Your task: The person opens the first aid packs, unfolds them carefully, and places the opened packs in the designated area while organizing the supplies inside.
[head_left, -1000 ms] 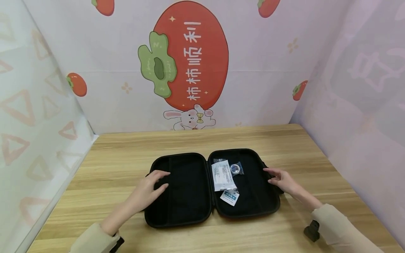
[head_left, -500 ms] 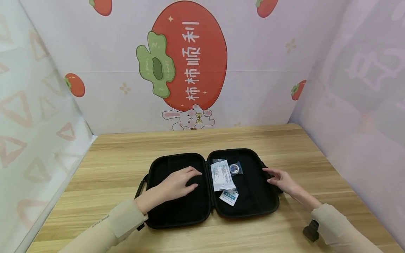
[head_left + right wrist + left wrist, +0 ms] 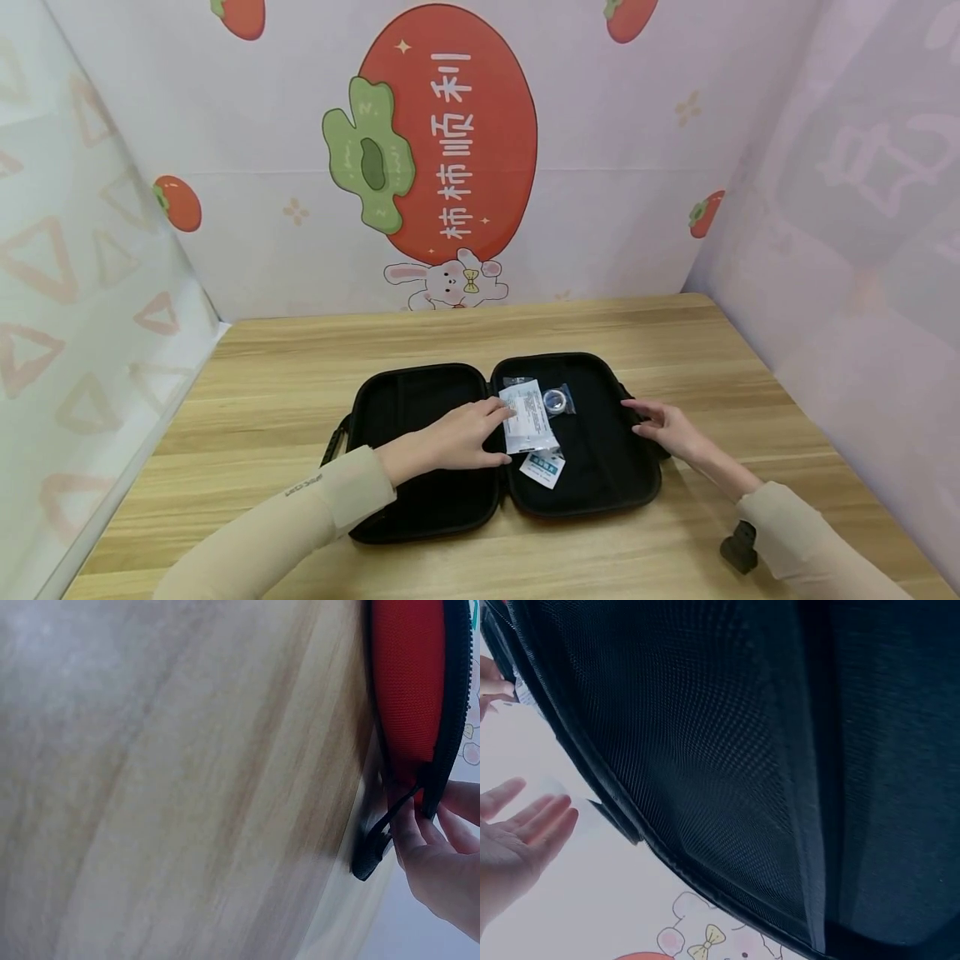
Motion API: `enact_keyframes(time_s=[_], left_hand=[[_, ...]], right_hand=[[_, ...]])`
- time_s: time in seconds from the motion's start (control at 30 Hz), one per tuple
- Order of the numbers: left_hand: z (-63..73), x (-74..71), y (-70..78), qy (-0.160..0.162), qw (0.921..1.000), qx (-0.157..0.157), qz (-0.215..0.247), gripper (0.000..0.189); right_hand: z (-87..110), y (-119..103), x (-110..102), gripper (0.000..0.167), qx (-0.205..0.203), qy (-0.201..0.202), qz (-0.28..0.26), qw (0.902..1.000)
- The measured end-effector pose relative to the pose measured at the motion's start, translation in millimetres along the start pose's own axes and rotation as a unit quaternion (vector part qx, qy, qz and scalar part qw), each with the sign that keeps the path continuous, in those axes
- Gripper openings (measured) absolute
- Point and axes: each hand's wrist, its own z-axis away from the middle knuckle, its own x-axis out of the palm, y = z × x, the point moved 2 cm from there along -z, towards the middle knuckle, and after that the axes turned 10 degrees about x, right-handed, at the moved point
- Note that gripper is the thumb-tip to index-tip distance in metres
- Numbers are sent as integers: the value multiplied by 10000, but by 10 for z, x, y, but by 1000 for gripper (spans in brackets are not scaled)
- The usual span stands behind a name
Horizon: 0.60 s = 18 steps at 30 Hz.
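Note:
A zip case (image 3: 611, 467), black inside with a red outer shell (image 3: 409, 675), lies unfolded on the table. Its right half holds a white printed packet (image 3: 528, 421), a round roll (image 3: 556, 402) in clear wrap and a small white packet with blue-green print (image 3: 543, 469). My left hand (image 3: 461, 437) reaches across the left half, fingers extended, fingertips right at the white packet's left edge. In the left wrist view that hand (image 3: 517, 840) shows spread fingers beside the mesh pocket (image 3: 682, 735). My right hand (image 3: 667, 427) grips the case's right edge, thumb and fingers on either side.
The wooden table (image 3: 300, 350) extends around the case, with a printed cloth backdrop (image 3: 600, 233) behind and cloth on both sides. A black handle (image 3: 335, 442) sticks out from the case's left side. A black zip-end tab (image 3: 367, 859) hangs near my right fingers.
My left hand has moved right, from the case's left edge over the left half to the white packet. The right hand stays at the right edge.

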Motion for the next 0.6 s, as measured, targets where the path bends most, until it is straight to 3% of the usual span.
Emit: enact_keyframes(time_s=[0.27,0.6], left_hand=[[-157,81,-29,-490,9986,-162,-81,78],[-226,182,-13,-1045,9938,-286,-235,82]], right_hand=[[-2,-4,-3,42,-20,-12,-36,10000],[-1,15,5,41,103,8,17,9999]])
